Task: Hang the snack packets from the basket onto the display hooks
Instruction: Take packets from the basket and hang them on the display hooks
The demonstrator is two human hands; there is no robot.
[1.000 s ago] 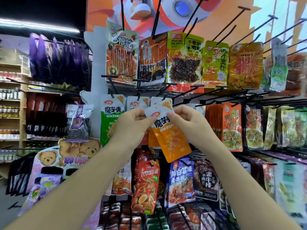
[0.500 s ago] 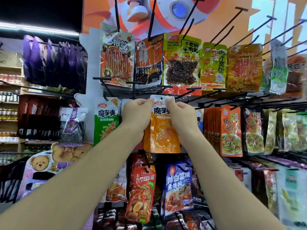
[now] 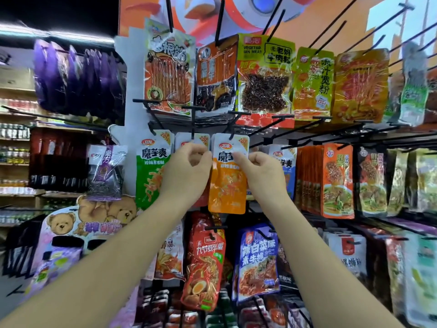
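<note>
left hand point(image 3: 186, 172) and right hand point(image 3: 263, 175) pinching the top of the orange packet point(image 3: 228, 188), packet up at the black hook point(image 3: 238, 113), green packet point(image 3: 151, 176) just left, blue packet point(image 3: 287, 169) half hidden behind right hand

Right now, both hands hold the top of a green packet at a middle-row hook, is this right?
Not quite. The head view shows the left hand and right hand holding an orange packet, not a green one, by its top at the middle-row hook.
</note>
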